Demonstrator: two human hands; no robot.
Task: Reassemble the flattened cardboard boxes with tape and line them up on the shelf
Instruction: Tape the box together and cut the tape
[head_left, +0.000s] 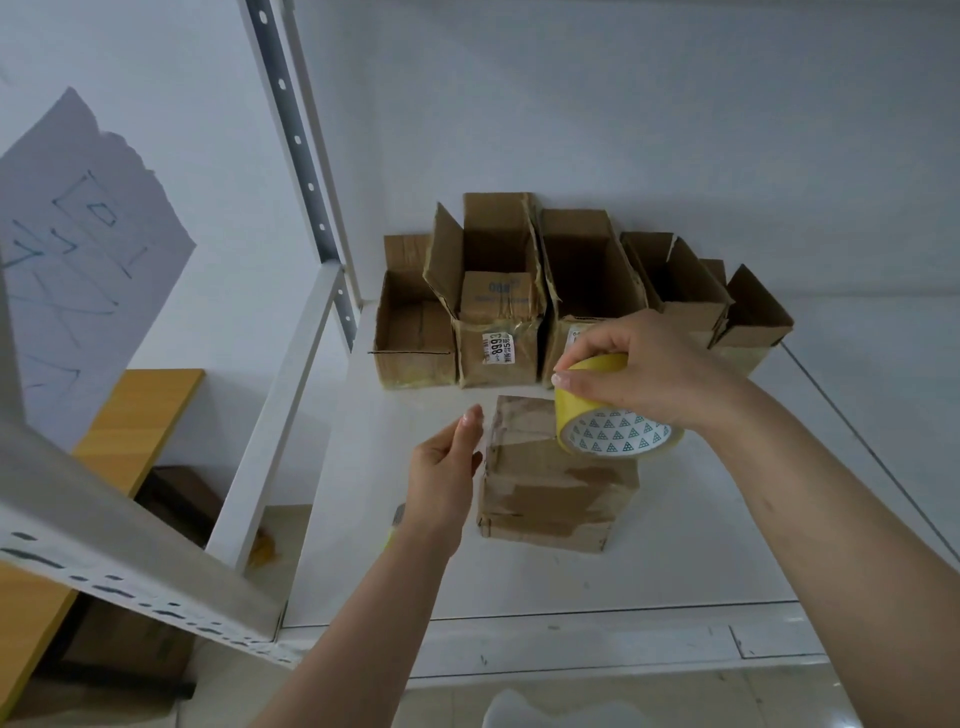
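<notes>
A small cardboard box (550, 483) with its top flaps folded down stands on the white shelf (675, 561). My right hand (639, 364) grips a yellow roll of tape (597, 415) just above the box's far right corner. A clear strip of tape appears to run from the roll toward my left hand (447, 467), which is at the box's left side, fingers straight and upright. Several open cardboard boxes (498, 312) stand in a row at the back of the shelf against the wall.
A white perforated shelf upright (291, 135) and beam (130, 566) frame the left side. Beyond it are a wooden tabletop (135, 415), a dark cardboard box on the floor (176, 499) and a paper sheet with handwriting (88, 249) on the wall.
</notes>
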